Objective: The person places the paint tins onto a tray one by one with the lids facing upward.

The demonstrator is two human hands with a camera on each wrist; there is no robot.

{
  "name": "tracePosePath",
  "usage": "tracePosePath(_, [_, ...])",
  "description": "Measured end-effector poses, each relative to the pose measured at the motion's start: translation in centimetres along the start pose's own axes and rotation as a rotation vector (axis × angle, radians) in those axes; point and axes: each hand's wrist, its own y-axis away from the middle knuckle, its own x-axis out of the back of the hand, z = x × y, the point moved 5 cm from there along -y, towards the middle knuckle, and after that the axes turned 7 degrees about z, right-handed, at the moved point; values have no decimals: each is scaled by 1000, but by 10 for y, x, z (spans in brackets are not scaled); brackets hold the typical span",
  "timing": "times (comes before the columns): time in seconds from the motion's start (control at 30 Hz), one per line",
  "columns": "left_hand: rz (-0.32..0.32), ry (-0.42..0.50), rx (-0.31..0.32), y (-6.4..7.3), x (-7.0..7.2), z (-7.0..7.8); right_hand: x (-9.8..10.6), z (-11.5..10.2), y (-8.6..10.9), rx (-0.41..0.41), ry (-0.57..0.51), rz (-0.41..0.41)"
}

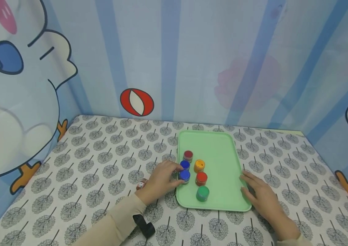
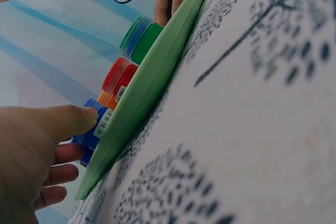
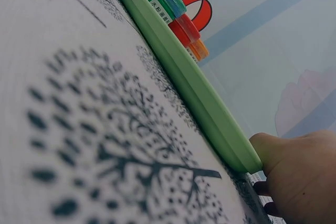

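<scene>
My left hand [image 1: 161, 178] reaches over the tray's left rim and pinches the nearer blue paint jar [image 1: 184, 177] between thumb and fingers. In the left wrist view, the thumb lies against that blue jar's side [image 2: 103, 124]. Just behind it stands a second blue paint jar [image 1: 185, 165], close to my fingertips. My right hand [image 1: 261, 194] touches the right rim of the light green tray [image 1: 223, 164], its thumb and index fingertip at the edge. The other right fingers are partly hidden by the tray in the right wrist view.
Also upright on the tray are a dark red jar [image 1: 188, 156], an orange jar [image 1: 199, 166], a red jar [image 1: 201, 178] and a green jar [image 1: 203, 193]. A small brown jar [image 1: 141, 183] is on the tree-patterned tablecloth [image 1: 100, 171], beside my left wrist. A patterned curtain hangs behind.
</scene>
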Motion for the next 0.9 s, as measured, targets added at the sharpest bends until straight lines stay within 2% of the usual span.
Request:
tracePosePath(0.27, [9,0,-12,-2,0,3,2,2,0,1,4,7])
tracePosePath(0.43, [-24,-15,23,-3,8,6,0,1,0,-2,-6,-6])
tracePosePath(0.6, [-53,16,89,-5,20,8,0,1,0,-6,-2,-6])
tracePosePath(0.77, [-65,-31,119,-7,28,3,0,1,0,-7,-4,-5])
tracePosePath(0.9, [-85,-54,144,-3,35,-2,0,3,1,-9,2,1])
